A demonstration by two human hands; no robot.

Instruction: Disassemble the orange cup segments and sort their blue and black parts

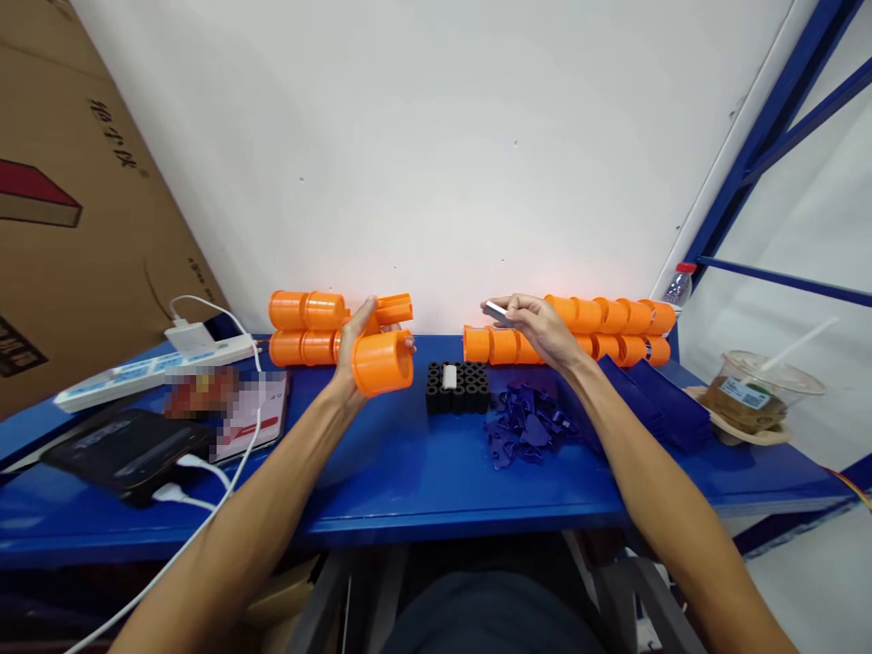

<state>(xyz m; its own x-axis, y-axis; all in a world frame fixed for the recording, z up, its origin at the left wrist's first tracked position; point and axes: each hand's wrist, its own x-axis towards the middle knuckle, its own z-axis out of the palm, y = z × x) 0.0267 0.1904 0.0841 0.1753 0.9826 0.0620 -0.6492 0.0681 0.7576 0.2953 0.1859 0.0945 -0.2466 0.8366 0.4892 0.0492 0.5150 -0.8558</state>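
My left hand (349,356) is closed around an orange plastic cup-shaped piece (383,363), its wide open end tilted toward the lower right. A narrower orange part (395,309) sticks out above it; whether the two are joined is hidden by my fingers. Between the thumb and fingers of my right hand (541,329) is a small flat strip, dark grey with a white edge (500,313). It is raised above the bench, apart from the orange piece. Behind the right hand lie stacked orange cups (613,316) in two rows; more orange cups (306,312) lie beyond the left hand.
On the blue bench (401,472) stand black tubular pieces (458,401) with a white block (449,377) on top. Nearby are loose blue plastic pieces (528,422) and blue sheets (658,400). A drink cup (749,391) is at right; a power strip (153,368) and white cable (249,445) at left.
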